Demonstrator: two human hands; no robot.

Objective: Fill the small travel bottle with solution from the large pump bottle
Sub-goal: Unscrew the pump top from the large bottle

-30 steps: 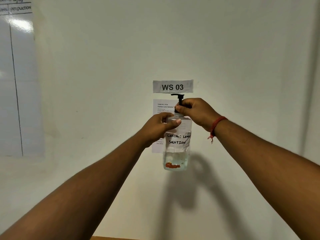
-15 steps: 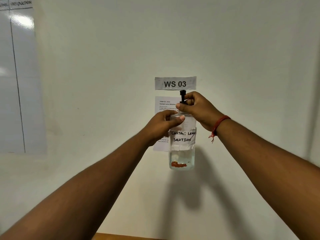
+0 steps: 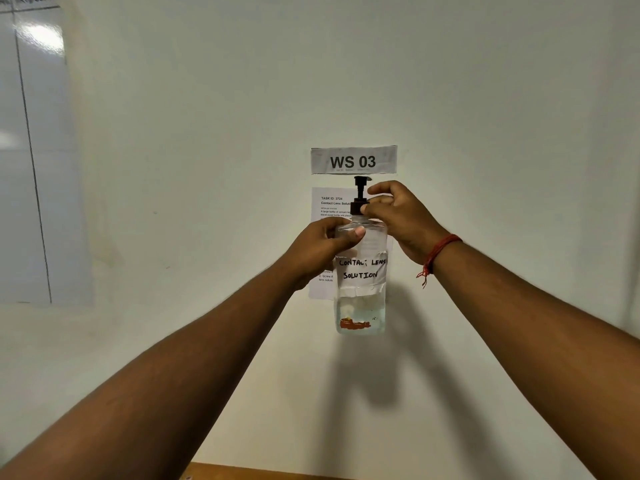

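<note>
I hold the large clear pump bottle upright in the air in front of the wall. Its white label reads "CONTACT LENS SOLUTION", and a little clear liquid sits near the bottom. My left hand grips the bottle's shoulder from the left. My right hand pinches the black collar below the black pump head. A red thread band is on my right wrist. The small travel bottle is not in view.
A "WS 03" sign and a printed task sheet are stuck on the white wall behind the bottle. A whiteboard hangs at the left. A strip of wooden table edge shows at the bottom.
The pump head has turned, its spout pointing left a second ago and now facing away. My right fingers have shifted on the collar. The bottle stays held at about the same spot.
</note>
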